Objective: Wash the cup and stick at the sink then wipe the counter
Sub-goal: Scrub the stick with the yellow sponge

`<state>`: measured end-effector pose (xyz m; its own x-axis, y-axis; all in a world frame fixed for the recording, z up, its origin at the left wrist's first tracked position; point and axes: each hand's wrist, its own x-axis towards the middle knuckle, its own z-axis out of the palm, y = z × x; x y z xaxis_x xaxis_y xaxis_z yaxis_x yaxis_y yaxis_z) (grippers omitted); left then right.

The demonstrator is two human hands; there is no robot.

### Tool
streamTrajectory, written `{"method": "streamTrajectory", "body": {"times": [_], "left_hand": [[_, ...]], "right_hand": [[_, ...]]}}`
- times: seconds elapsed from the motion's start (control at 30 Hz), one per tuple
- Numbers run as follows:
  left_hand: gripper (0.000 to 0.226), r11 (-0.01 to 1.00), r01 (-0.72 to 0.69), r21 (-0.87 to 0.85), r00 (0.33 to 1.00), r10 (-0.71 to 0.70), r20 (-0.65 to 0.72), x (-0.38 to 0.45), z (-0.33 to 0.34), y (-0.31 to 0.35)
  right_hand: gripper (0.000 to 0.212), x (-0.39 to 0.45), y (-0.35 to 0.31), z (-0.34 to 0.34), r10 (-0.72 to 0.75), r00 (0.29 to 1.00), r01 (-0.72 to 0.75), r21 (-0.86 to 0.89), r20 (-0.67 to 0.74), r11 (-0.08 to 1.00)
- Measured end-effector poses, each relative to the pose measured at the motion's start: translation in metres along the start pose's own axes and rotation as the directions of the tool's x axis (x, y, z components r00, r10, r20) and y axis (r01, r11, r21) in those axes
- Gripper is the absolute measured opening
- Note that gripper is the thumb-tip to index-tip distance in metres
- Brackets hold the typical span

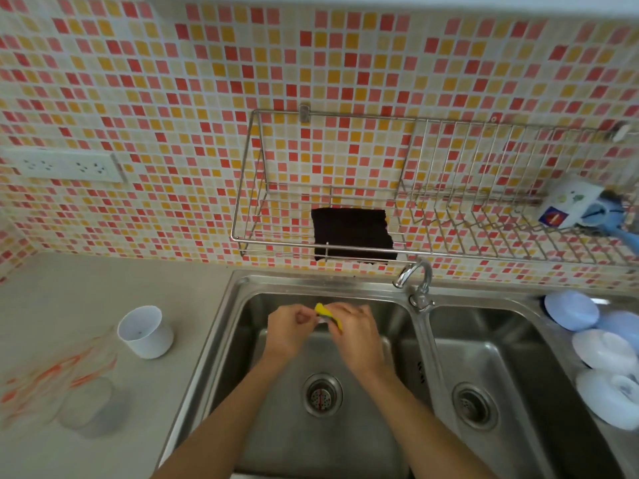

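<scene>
Counting what's here at the sink

Two hands, two basins, two drains, one white cup, one tap, one wire rack.

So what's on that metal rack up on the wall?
On the wire rack lies a dark cloth, and at its right end a white printed mug with something blue beside it. The picture's edge cuts off whatever sits farther right.

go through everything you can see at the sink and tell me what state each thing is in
White cup: upright on the counter, looks empty.
Yellow sponge: gripped in the right hand.
Left hand: pinching something small against the sponge.
Tap: no water visible.
Dark cloth: lying in the wall rack.
</scene>
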<state>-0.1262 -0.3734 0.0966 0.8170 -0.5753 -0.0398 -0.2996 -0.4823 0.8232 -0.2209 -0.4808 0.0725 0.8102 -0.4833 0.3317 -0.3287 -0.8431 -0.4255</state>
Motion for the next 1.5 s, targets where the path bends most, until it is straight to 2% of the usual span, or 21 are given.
{"method": "streamTrajectory", "body": {"times": [0.07, 0.2, 0.37, 0.43, 0.5, 0.57, 0.6, 0.63, 0.7, 0.77, 0.87, 0.97, 1.0, 1.13, 1.27, 1.37, 1.43, 1.5], "left_hand": [[0.006, 1.000, 0.006, 0.023, 1.000, -0.005, -0.022, 0.005, -0.001, -0.011], [0.005, 0.995, 0.049, -0.092, 0.999, -0.049, 0.000, 0.009, -0.009, -0.017], [0.006, 0.983, 0.042, -0.176, 0.998, -0.032, 0.061, 0.015, -0.012, -0.022], [0.017, 0.991, -0.051, -0.127, 0.994, 0.063, 0.090, 0.015, -0.016, -0.023], [0.027, 0.976, -0.217, -0.029, 0.964, 0.219, 0.150, 0.015, -0.019, -0.024], [0.023, 0.935, -0.350, 0.066, 0.930, 0.337, 0.148, 0.014, -0.020, -0.021], [0.018, 0.927, -0.367, 0.080, 0.927, 0.357, 0.118, 0.013, -0.019, -0.019], [0.014, 0.938, -0.341, 0.063, 0.939, 0.336, 0.076, 0.013, -0.018, -0.015], [0.009, 0.974, -0.225, -0.025, 0.974, 0.225, -0.012, 0.012, -0.013, -0.010], [0.010, 0.985, -0.102, -0.138, 0.995, 0.099, -0.030, 0.013, -0.007, -0.006], [0.016, 0.955, 0.011, -0.297, 1.000, -0.008, 0.010, 0.012, 0.000, 0.001], [0.018, 0.916, 0.086, -0.392, 0.995, -0.096, -0.006, 0.010, 0.002, 0.009], [0.019, 0.904, 0.105, -0.415, 0.993, -0.118, -0.006, 0.009, 0.003, 0.011], [0.025, 0.873, 0.181, -0.453, 0.982, -0.187, 0.032, 0.008, 0.006, 0.014], [0.026, 0.849, 0.192, -0.492, 0.980, -0.197, 0.044, 0.004, 0.006, 0.014], [0.026, 0.852, 0.209, -0.480, 0.978, -0.186, 0.097, 0.004, 0.002, 0.015], [0.024, 0.906, 0.158, -0.394, 0.987, -0.127, 0.102, 0.005, -0.003, 0.014], [0.016, 0.979, -0.006, -0.202, 0.999, 0.015, 0.043, 0.006, -0.009, 0.013]], "right_hand": [[0.036, -0.006, 0.000, 0.002, 0.045, 0.999, -0.044, 0.045, -0.028, 0.998], [0.047, -0.010, 0.002, 0.002, 0.000, 0.998, 0.001, -0.026, 0.063, 1.000], [0.033, 0.010, 0.011, 0.009, -0.073, 0.995, 0.083, -0.167, 0.065, 0.982], [0.029, 0.018, 0.014, 0.005, -0.092, 0.991, 0.107, -0.176, 0.094, 0.979], [0.024, 0.024, 0.014, -0.002, -0.097, 0.984, 0.119, -0.144, 0.148, 0.982], [0.022, 0.030, 0.014, -0.007, -0.120, 0.970, 0.144, -0.102, 0.209, 0.984], [0.022, 0.032, 0.014, -0.010, -0.119, 0.969, 0.142, -0.091, 0.217, 0.986], [0.023, 0.033, 0.014, -0.012, -0.095, 0.976, 0.115, -0.097, 0.196, 0.989], [0.028, 0.028, 0.009, -0.015, 0.023, 0.998, -0.018, -0.099, 0.055, 0.995], [0.034, 0.014, -0.011, -0.016, 0.072, 0.995, -0.077, -0.063, -0.076, 0.995], [0.044, -0.004, -0.027, -0.012, -0.026, 0.990, 0.012, -0.100, -0.137, 0.995], [0.044, 0.001, -0.006, -0.014, 0.189, 0.966, -0.204, -0.073, -0.175, 0.976], [0.044, 0.001, -0.004, -0.015, 0.214, 0.959, -0.229, -0.063, -0.186, 0.971], [0.047, -0.010, -0.024, -0.011, -0.054, 0.980, 0.025, -0.150, -0.194, 0.988], [0.047, 0.003, -0.001, -0.018, 0.033, 0.980, -0.069, -0.179, -0.196, 0.981], [0.037, 0.012, 0.011, -0.019, -0.076, 0.990, 0.046, -0.240, -0.120, 0.970], [0.030, 0.020, 0.016, -0.024, -0.164, 0.986, 0.154, -0.275, -0.015, 0.949], [0.026, 0.028, 0.020, -0.032, -0.193, 0.974, 0.219, -0.267, 0.118, 0.939]]}}
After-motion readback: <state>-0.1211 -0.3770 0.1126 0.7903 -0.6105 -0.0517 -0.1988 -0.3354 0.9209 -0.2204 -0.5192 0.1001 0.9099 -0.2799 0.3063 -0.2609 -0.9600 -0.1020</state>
